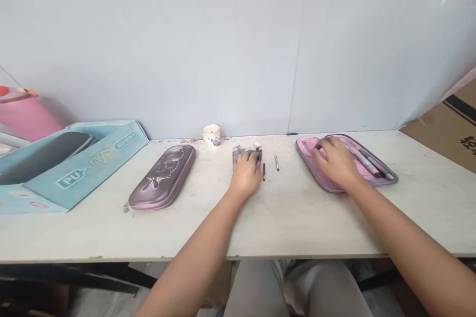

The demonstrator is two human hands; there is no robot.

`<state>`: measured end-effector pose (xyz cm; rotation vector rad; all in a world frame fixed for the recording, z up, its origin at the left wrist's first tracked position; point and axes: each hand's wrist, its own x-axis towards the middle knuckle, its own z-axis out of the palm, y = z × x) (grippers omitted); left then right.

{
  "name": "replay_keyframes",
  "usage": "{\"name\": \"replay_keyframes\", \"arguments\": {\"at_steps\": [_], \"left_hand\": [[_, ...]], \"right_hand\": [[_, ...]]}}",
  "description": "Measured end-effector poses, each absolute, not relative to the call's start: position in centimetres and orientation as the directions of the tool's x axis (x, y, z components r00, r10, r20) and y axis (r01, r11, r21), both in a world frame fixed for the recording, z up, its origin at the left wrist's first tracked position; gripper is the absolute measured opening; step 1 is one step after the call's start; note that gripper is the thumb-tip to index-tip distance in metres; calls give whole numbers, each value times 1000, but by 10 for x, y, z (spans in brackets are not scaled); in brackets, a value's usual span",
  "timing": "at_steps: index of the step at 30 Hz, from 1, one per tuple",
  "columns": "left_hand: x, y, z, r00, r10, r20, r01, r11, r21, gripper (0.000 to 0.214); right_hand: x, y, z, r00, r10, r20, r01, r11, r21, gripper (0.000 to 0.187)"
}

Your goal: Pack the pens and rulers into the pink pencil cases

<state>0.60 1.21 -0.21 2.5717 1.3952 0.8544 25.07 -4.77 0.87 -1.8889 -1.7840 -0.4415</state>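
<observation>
reaching over the worktop (pixel 297 228) from its front edge, 2 arms ended in 2 bare hands. the right hand (pixel 336 161) was lowered into the open case (pixel 323 174), its fingers bent and close together; their tips were hidden, so i could not tell whether they were clamped on anything. this case lay spread right of the middle, toward the back edge, pink lining up, with pens (pixel 366 161) in its right half. the left hand (pixel 245 173) was down near the middle of the back edge, fingers bent and close together over a clear plate (pixel 237 151); whether they gripped it, i could not tell. just right of it lay a dark red stick (pixel 264 172) and a pale stick (pixel 277 163), well apart from the open case. the shut case (pixel 163 176) lay slanted farther left. a cup (pixel 211 135) stood upright near the back edge, and a blue box (pixel 100 163) sat by the back left corner.
</observation>
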Motion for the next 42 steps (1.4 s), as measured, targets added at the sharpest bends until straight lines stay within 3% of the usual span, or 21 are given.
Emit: {"name": "replay_keyframes", "arguments": {"at_steps": [7,12,20,30,37,42], "left_hand": [[7,-1,-12,509,734,450,677,-664,317,30],[9,-10,-13,545,711,444,626,-697,349,29],[52,60,14,560,754,344,676,-655,337,30],[133,135,-1,637,747,190,746,-659,89,37],[151,151,-12,604,765,223,783,-622,13,28],[153,149,12,611,718,334,710,-683,168,24]], "right_hand": [[185,2,6,-69,920,387,998,63,30,32],[214,39,11,92,959,268,991,-113,65,35],[259,90,12,96,975,203,990,-114,78,36],[289,132,9,-114,993,26,987,111,118,28],[291,133,18,-224,974,29,973,222,69,24],[308,100,34,-231,947,224,966,250,-63,26]]}}
